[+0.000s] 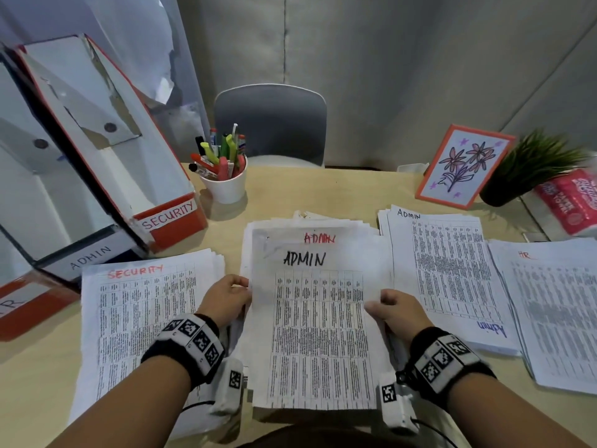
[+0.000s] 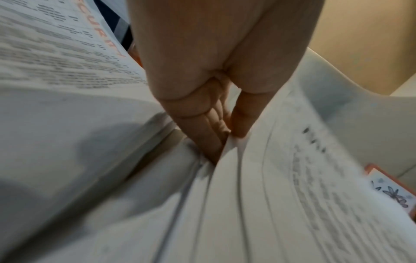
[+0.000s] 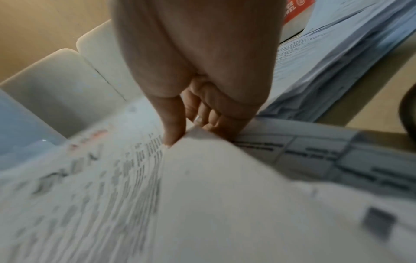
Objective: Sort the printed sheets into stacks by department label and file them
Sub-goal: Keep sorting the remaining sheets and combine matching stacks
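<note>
A person sits at a wooden desk (image 1: 339, 195) and holds one printed sheet (image 1: 318, 334), hand-lettered "ADMIN" in black, just above a middle pile of unsorted sheets (image 1: 310, 221). The left hand (image 1: 226, 300) pinches the sheet's left edge between thumb and fingers (image 2: 209, 135); the right hand (image 1: 399, 313) pinches the right edge the same way, fingers (image 3: 174, 128) pressed together. A stack marked "SECURITY" (image 1: 142, 305) lies to the left, and stacks marked "ADMIN" (image 1: 449, 273) and "HR" (image 1: 555, 312) lie to the right. Upright file boxes labelled SECURITY (image 1: 168, 218) and ADMIN (image 1: 87, 257) stand at far left.
</note>
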Action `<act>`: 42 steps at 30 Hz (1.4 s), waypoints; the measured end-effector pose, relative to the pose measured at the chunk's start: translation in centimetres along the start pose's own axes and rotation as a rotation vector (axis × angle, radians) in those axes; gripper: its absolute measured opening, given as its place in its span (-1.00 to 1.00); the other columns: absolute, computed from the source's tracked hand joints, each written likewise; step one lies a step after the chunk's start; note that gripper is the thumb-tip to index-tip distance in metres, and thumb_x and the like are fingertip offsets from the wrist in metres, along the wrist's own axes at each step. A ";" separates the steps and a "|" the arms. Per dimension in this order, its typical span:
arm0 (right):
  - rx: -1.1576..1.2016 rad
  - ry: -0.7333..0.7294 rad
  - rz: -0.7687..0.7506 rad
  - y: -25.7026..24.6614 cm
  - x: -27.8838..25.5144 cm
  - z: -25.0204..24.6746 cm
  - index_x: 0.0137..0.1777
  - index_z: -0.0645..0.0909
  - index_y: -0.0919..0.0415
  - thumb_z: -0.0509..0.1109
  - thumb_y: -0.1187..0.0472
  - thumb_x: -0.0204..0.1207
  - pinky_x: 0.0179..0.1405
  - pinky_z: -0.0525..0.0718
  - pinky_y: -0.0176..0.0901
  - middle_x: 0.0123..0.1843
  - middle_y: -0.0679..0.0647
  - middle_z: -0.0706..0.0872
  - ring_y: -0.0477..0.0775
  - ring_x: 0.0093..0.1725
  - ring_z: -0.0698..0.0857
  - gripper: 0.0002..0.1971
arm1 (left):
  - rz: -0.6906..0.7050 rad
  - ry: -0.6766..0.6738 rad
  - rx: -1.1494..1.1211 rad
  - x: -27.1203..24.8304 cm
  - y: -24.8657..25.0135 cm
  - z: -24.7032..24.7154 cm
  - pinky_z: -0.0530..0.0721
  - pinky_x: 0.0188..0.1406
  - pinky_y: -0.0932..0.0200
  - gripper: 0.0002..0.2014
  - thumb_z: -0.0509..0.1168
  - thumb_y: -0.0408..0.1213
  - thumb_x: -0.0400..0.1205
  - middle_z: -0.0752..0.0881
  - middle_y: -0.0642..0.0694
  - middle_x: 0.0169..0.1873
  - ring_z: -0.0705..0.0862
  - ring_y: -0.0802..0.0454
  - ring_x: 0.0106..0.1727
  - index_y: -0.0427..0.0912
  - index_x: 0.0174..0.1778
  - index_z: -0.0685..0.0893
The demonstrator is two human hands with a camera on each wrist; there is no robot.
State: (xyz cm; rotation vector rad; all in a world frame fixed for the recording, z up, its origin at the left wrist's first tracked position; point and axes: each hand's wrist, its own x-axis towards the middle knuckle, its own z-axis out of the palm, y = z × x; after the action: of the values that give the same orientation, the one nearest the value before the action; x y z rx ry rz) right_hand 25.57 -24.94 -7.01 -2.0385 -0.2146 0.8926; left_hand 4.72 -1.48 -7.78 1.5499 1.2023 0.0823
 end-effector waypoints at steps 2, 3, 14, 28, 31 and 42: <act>0.022 0.039 0.017 -0.2 0.2 0.3 -0.48 0.53 0.16 0.48 0.41 0.43 -0.40 0.47 -0.25 -0.60 -0.13 0.57 -0.04 -0.45 0.55 -0.69 | -0.049 -0.047 -0.079 0.1 0.0 -0.1 0.69 -0.02 -0.10 -0.71 0.34 -0.03 0.54 0.75 -0.18 -0.31 0.71 -0.21 -0.24 -0.23 -0.14 0.66; 0.021 0.037 0.030 -0.3 0.2 0.5 -0.47 0.55 0.15 0.47 0.43 0.43 -0.38 0.49 -0.25 -0.58 -0.13 0.59 -0.02 -0.43 0.57 -0.69 | -0.082 -0.081 -0.106 0.1 0.0 -0.2 0.66 0.05 -0.15 -0.57 0.33 0.18 0.49 0.74 -0.18 -0.28 0.71 -0.25 -0.18 -0.19 -0.21 0.66; 0.146 -0.067 0.050 -2.0 -1.7 1.4 -0.01 0.55 0.56 0.33 0.57 0.46 -0.48 0.58 -0.45 -0.22 0.21 0.62 -0.07 -0.40 0.61 -0.88 | 0.049 -0.172 0.043 -1.3 0.7 0.7 0.60 -0.26 0.34 -0.86 0.50 -0.34 0.49 0.80 -0.05 -0.20 0.74 0.05 -0.14 -0.22 -0.05 0.78; -0.058 -0.313 -0.134 -5.2 -3.0 -0.5 0.13 0.65 0.08 0.31 0.42 0.58 -0.05 0.71 -0.21 0.03 -0.01 0.81 -0.03 0.05 0.78 -0.74 | 0.275 -0.136 0.070 -4.3 3.9 -2.1 0.62 -0.20 0.30 -0.90 0.36 -0.23 0.62 0.72 0.15 -0.12 0.71 0.19 -0.07 0.08 -0.05 0.60; -0.078 -0.176 -0.327 -7.2 -4.2 -1.5 0.04 0.61 -0.11 0.31 0.35 0.61 -0.15 0.60 -0.46 -0.03 -0.24 0.78 -0.32 -0.02 0.72 -0.73 | 0.366 -0.041 0.025 -4.9 5.7 -2.7 0.64 -0.21 0.39 -0.85 0.40 -0.22 0.58 0.77 0.17 -0.18 0.76 0.24 -0.09 -0.06 0.06 0.67; -0.023 0.112 -0.614 -9.6 -7.9 -1.1 -0.02 0.54 -0.19 0.32 0.03 0.54 -0.27 0.57 -0.46 -0.11 -0.27 0.73 -0.23 -0.14 0.68 -0.92 | 0.643 0.029 -0.147 -7.2 7.0 -1.2 0.61 0.11 0.37 -0.71 0.22 -0.12 0.68 0.67 0.24 0.18 0.61 0.38 0.22 0.05 0.32 0.50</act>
State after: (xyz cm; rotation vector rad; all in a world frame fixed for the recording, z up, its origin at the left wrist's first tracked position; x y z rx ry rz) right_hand 22.19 -23.51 4.93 -1.8673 -0.7419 0.3913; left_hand 4.89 -4.78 1.80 1.7505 0.6616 0.6011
